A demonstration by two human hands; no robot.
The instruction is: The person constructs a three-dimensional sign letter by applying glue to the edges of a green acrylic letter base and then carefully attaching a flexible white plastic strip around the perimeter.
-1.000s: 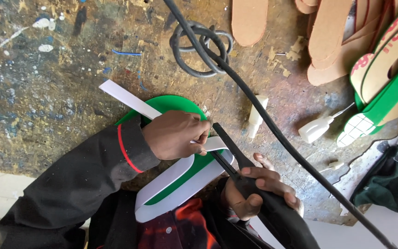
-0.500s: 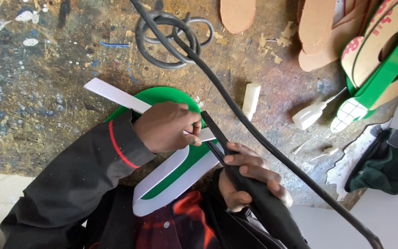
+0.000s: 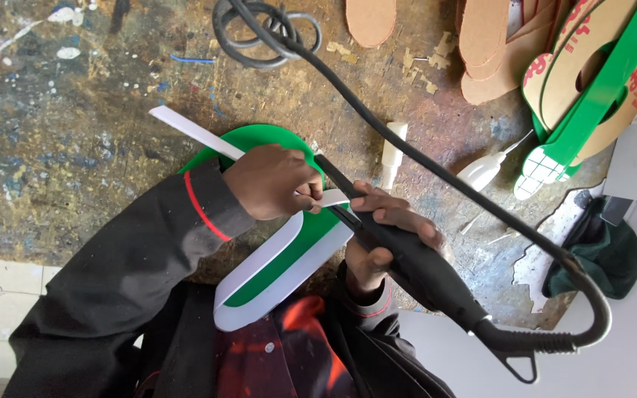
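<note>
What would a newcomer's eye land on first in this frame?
Probably the bright green curved panel at the centre of the paint-stained workbench, edged by a white strip that the left hand presses down. Beside it the right hand grips a black corded tool with its tip at the strip. At the upper right lie tan cut-out shapes and another green piece.
</note>
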